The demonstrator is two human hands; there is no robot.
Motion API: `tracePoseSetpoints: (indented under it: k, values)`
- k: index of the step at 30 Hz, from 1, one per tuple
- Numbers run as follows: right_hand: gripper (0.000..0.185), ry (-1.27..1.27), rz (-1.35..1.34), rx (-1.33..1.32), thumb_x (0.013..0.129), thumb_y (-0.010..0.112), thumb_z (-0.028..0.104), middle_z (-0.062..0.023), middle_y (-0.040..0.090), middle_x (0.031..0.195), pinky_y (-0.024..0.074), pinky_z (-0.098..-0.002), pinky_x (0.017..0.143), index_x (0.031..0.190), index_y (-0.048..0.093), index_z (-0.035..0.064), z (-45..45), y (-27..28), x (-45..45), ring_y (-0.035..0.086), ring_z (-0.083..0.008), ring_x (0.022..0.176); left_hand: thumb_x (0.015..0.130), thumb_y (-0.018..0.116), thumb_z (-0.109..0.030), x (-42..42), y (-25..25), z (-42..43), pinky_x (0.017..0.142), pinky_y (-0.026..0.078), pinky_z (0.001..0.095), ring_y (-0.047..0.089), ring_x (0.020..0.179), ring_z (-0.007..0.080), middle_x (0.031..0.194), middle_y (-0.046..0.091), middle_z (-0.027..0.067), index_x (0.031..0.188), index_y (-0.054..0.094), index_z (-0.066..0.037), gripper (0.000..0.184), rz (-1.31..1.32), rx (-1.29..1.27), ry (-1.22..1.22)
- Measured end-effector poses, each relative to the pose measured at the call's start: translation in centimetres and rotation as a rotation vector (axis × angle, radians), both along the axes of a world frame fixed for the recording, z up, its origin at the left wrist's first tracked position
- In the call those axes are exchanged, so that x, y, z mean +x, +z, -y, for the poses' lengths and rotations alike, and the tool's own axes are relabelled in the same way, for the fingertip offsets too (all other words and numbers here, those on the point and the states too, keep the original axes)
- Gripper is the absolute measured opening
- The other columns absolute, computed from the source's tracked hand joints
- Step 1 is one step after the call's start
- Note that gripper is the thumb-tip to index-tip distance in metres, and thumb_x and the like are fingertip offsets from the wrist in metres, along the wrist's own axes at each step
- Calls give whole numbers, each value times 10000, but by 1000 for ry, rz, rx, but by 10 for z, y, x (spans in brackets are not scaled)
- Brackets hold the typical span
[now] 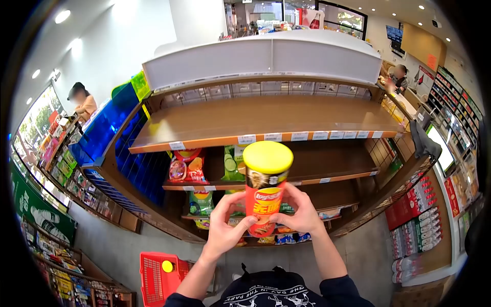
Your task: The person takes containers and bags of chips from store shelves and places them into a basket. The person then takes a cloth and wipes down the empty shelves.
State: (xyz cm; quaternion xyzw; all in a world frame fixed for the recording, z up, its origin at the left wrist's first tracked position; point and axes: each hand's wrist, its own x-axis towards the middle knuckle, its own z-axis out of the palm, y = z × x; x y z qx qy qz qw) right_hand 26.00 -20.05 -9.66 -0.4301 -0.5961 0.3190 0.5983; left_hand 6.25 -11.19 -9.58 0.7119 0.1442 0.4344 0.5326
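A canister of Lay's chips (pixel 263 197) with a yellow lid and a red and black body is held upright in front of my chest. My left hand (pixel 226 221) wraps its left side, thumb across the front. From the right, my right hand (pixel 300 211) grips it the same way, its thumb near the other. Behind the canister stands a brown store shelf (pixel 276 115) with price tags along its edges. On the second level lie a red chip bag (pixel 188 166) and a green chip bag (pixel 232 165).
A red shopping basket (pixel 153 279) on the floor at lower left contains a yellow-lidded item (pixel 168 266). Bottle packs (pixel 417 225) stand at right. One person (pixel 83 102) is at far left, another (pixel 398 79) near the counter. A dark cloth (pixel 425 140) hangs on the shelf's right post.
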Motion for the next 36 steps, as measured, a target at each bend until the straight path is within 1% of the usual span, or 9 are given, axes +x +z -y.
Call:
tracePoseSetpoints:
  k: [1,3,6,12,19,25,32,35,36]
  values:
    - [732,5,-6,-56,779,818,164,-127,608,1234,482,-380,978,1375,433,-17,2,-5,-4,596,-211,1140,837,753,-107,0,-11,8,845,512,293,620,992,158,1111,614,108,1254,514,17,497,54,-132,3]
    - [696,16,-34,-132,792,803,163,-132,620,1215,497,-379,953,1365,454,-20,4,-14,-11,608,-207,1111,864,717,-85,-5,-31,17,843,512,286,605,1020,143,1106,611,91,1262,481,11,472,49,-289,2]
    - [676,27,-94,-270,804,782,131,-127,625,1202,495,-378,958,1370,446,-21,6,-25,-16,617,-210,1094,868,708,-78,-9,-40,21,843,510,282,601,1017,139,1097,609,78,1263,485,10,462,3,-323,57]
    - [689,57,-74,-189,799,785,109,-132,599,1242,486,-383,973,1379,434,-12,7,-31,-16,608,-217,1110,854,720,-102,-15,-34,18,874,518,325,577,1073,191,1186,540,118,1295,489,34,515,-64,-191,25]
    - [748,68,-87,-199,758,828,133,-139,591,1260,481,-388,984,1376,434,-16,11,-33,-13,605,-226,1119,846,725,-96,-16,-33,23,883,517,330,581,1076,192,1185,547,113,1291,507,33,512,-74,-226,31]
    - [755,123,-84,-216,724,856,134,-127,606,1232,483,-386,981,1353,462,-8,12,-39,-9,609,-221,1112,823,742,-64,-20,-38,34,900,513,340,595,1064,200,1182,552,118,1291,509,35,532,-71,-171,73]
    - [782,233,-134,-263,703,867,105,-103,599,1223,483,-374,965,1357,452,1,7,-62,-11,601,-201,1085,825,740,-63,-29,-51,51,916,501,337,600,1067,208,1189,558,122,1297,505,35,536,-101,-219,164]
    - [770,308,-187,-410,738,852,200,-116,594,1232,466,-390,990,1358,443,-2,2,-66,-18,581,-216,1127,849,723,-96,-37,-55,62,886,507,328,591,1051,190,1183,562,119,1274,514,38,492,-105,-343,216]
    - [770,325,-183,-422,738,852,200,-116,594,1232,466,-390,990,1358,443,-2,-1,-68,-22,581,-216,1127,849,723,-96,-42,-57,64,886,507,328,591,1051,190,1183,562,119,1274,514,38,492,-101,-354,235]
